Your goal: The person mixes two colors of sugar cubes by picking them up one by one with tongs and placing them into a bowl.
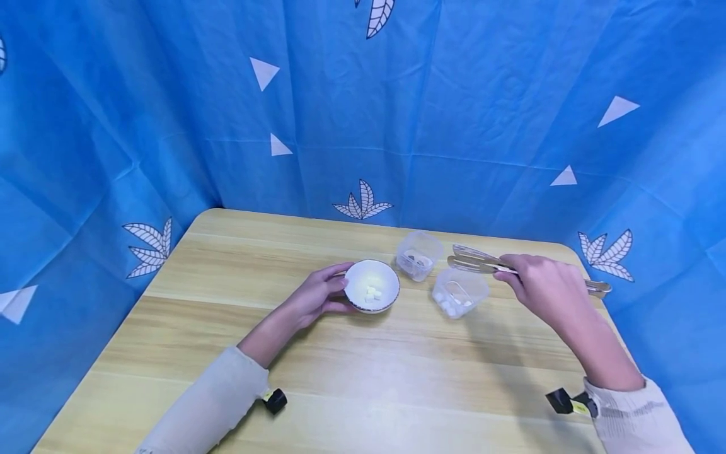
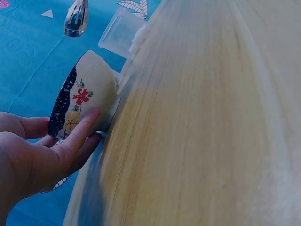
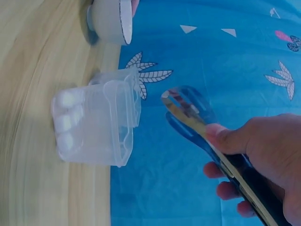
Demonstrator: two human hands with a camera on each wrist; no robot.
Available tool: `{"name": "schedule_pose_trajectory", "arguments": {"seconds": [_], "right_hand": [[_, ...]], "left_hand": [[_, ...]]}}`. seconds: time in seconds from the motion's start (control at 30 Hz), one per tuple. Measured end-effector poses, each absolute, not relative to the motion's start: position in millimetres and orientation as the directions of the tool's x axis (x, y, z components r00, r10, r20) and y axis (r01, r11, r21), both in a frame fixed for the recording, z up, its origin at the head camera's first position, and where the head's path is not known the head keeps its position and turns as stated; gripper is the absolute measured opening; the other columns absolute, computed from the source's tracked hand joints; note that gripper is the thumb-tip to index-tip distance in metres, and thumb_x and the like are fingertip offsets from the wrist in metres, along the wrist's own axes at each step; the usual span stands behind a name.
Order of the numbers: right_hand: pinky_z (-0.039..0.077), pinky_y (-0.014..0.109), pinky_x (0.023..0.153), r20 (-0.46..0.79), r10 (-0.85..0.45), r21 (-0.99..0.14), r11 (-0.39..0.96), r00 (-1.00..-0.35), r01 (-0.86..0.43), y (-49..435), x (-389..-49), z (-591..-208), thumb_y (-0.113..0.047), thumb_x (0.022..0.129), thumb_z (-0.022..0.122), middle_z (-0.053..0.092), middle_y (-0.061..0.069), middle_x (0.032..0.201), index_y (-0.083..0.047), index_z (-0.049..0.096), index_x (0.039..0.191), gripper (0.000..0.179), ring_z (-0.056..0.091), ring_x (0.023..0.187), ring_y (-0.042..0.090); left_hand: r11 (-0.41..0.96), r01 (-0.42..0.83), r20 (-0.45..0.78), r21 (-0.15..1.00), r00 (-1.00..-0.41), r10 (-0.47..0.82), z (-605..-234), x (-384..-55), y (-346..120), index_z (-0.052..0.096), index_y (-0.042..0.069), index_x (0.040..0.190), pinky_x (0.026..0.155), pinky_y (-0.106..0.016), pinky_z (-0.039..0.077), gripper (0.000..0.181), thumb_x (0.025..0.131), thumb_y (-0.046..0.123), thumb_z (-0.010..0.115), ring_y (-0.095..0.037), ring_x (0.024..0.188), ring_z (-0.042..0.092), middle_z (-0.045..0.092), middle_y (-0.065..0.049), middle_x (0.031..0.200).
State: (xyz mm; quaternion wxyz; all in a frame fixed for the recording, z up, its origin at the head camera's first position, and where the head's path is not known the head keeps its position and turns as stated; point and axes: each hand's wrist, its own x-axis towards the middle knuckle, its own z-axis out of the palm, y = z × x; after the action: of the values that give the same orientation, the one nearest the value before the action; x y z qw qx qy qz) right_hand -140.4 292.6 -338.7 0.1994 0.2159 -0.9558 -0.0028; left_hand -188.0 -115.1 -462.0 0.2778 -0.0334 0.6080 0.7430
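Note:
My left hand point(image 1: 314, 295) grips the side of a small bowl point(image 1: 357, 277), thumb near the rim and fingers along the outer wall. Small white pieces point(image 1: 371, 294) lie inside the bowl. Its outside, in the left wrist view, shows a dark speckled band and red and yellow flowers. Metal tongs point(image 3: 188, 120) are held in my right hand point(image 1: 547, 287), thumb on one arm and fingers on the other. Their tips are apart with nothing between them, above the nearer clear plastic box point(image 1: 473, 287). White round pieces point(image 3: 68, 120) sit at the bottom of that box.
A second clear plastic box point(image 1: 429, 243), with small pale and dark bits in it, stands behind and left of the nearer box. Everything rests on a wooden table point(image 1: 227, 271). A blue patterned curtain point(image 1: 482, 113) hangs behind the table and at its sides.

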Motion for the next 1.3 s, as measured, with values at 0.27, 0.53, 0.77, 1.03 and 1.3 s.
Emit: {"name": "schedule_pose_trajectory", "arguments": {"seconds": [0.27,0.53,0.77,1.03,1.3], "right_hand": [[0.027,0.028,0.041,0.454,-0.477,0.21,0.878,-0.753,-0.43,299.9,-142.9,-344.3,-0.022,0.086,0.082,0.068,0.003,0.067,-0.01,0.074,0.096,0.018,0.051,0.048,0.018],[0.047,0.048,0.071,0.433,-0.485,0.314,0.871,-0.76,-0.377,301.4,-145.2,-349.1,-0.019,0.085,0.082,0.072,0.008,0.079,-0.013,0.076,0.1,0.017,0.063,0.069,0.029],[0.049,0.048,0.077,0.391,-0.514,0.344,0.851,-0.763,-0.397,292.9,-150.1,-354.9,-0.018,0.083,0.086,0.074,0.009,0.081,-0.014,0.078,0.097,0.016,0.064,0.075,0.03],[0.048,0.044,0.075,0.277,-0.52,0.352,0.837,-0.808,-0.419,281.4,-153.2,-359.6,-0.021,0.084,0.086,0.074,0.005,0.074,-0.015,0.079,0.087,0.01,0.062,0.067,0.025],[0.032,0.033,0.06,0.126,-0.442,0.297,0.871,-0.888,-0.392,273.8,-153.9,-358.3,-0.022,0.09,0.081,0.063,-0.001,0.064,-0.017,0.077,0.084,0.009,0.048,0.058,0.018]], "left_hand": [[-0.095,-0.458,-0.395,0.884,-0.839,0.374,-461.3,-188.3,-113.5,0.037,0.018,0.161,0.099,-0.05,0.063,0.054,0.109,0.01,0.047,-0.043,0.14,0.052,0.041,-0.021,0.162],[-0.086,-0.464,-0.403,0.882,-0.835,0.374,-460.6,-190.2,-113.6,0.038,0.019,0.161,0.099,-0.049,0.063,0.054,0.109,0.01,0.048,-0.043,0.142,0.051,0.04,-0.019,0.162],[-0.086,-0.453,-0.392,0.887,-0.84,0.376,-460.0,-189.3,-113.2,0.037,0.019,0.161,0.099,-0.051,0.062,0.053,0.109,0.011,0.046,-0.043,0.141,0.051,0.04,-0.02,0.162],[-0.09,-0.46,-0.398,0.884,-0.837,0.375,-460.4,-189.0,-113.7,0.038,0.019,0.161,0.099,-0.051,0.062,0.053,0.109,0.01,0.046,-0.042,0.141,0.052,0.04,-0.019,0.162],[-0.085,-0.463,-0.403,0.882,-0.837,0.37,-459.4,-189.8,-114.5,0.039,0.02,0.161,0.099,-0.05,0.063,0.053,0.109,0.011,0.047,-0.041,0.141,0.052,0.041,-0.018,0.162]]}}
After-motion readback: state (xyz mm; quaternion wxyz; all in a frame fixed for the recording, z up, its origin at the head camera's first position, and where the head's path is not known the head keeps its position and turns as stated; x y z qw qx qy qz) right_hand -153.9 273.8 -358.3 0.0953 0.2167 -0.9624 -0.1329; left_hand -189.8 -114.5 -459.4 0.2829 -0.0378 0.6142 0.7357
